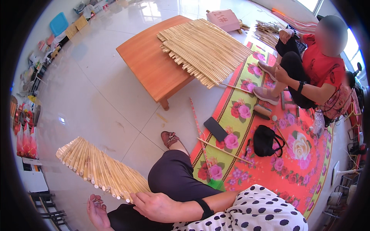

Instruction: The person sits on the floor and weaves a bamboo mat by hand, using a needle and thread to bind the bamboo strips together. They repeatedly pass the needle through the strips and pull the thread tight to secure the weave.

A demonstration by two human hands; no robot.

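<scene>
A strip of pale reed sticks, joined side by side and fanned out, reaches from my lap toward the far left over the floor. My right hand is closed over the near end of this strip, with fingertips on the last sticks. Left of it and apart from the strip, my left hand is palm up with curled fingers. A thin pale strand shows between those fingers, too fine to name surely.
A larger reed mat overhangs a wooden table. On a flowered red mat lie a phone, a black handbag, a brush and loose sticks. Another person sits at right. A pink box stands behind.
</scene>
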